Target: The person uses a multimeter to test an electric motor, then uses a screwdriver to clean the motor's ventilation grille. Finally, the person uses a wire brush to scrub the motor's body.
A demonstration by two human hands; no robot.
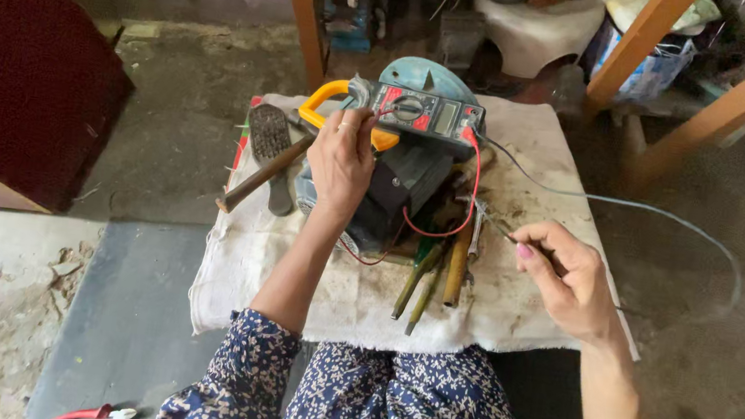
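Near the cloth's (pixel 510 321) far edge, our left hand (pixel 341 158) curls round the clamp meter (pixel 427 112) atop the motor (pixel 400 180). Our right hand (pixel 572 281), toward the right edge, pinches a probe (pixel 501 227). We judge steady contact and a level meter matter most.

Navy floral sleeves, ring, perhaps amber bangle

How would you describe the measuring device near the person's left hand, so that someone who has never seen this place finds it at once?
Start from the dirty white cloth spread on the floor in front of the person. On it stands a blue-grey power tool, and on top of that lies the clamp meter, beside the left hand. It alone has a round dial, a small screen and a yellow loop.
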